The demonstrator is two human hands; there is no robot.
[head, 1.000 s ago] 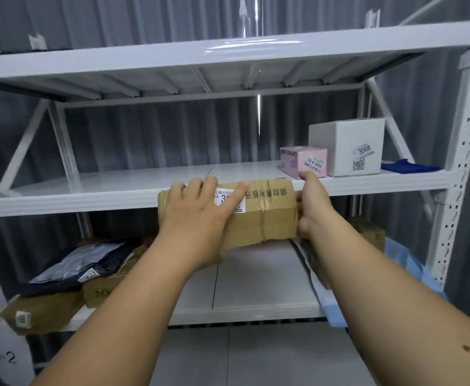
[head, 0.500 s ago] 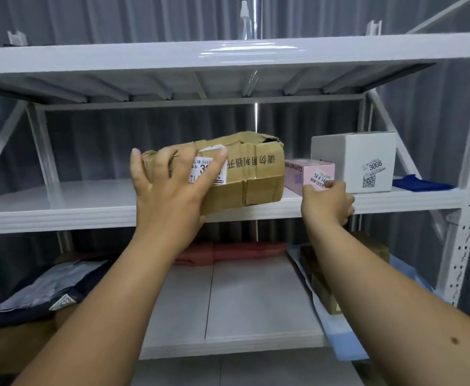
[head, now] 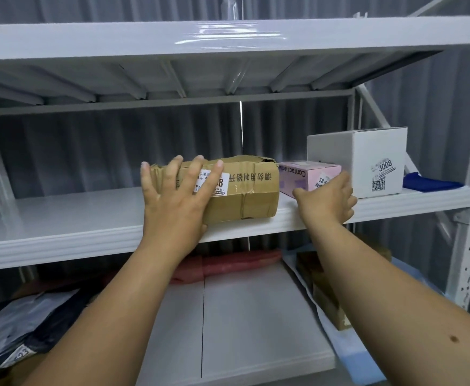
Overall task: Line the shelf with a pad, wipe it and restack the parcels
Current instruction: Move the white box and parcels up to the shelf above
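A dented brown cardboard box (head: 245,196) with a white label sits on the white middle shelf (head: 61,221), near its front edge. My left hand (head: 175,201) holds its left end, fingers spread over the front face up to the top edge, thumb hidden under the lower edge. To the right stands a pink box (head: 303,174), close beside the brown one. My right hand (head: 326,199) touches the pink box's front with a raised finger; its other fingers curl loosely by the shelf lip. A blue pad (head: 359,358) lies on the lower shelf at right.
A white box (head: 367,160) marked 3008 and a dark blue cloth (head: 429,182) sit right of the pink box. The lower shelf holds a red parcel (head: 228,263), brown boxes (head: 326,299) on the pad and dark mailer bags (head: 19,327) at left. The top shelf (head: 228,37) hangs overhead.
The brown box went up from below the middle shelf and now rests on it next to the pink box. My right hand let go of it and moved to the pink box.
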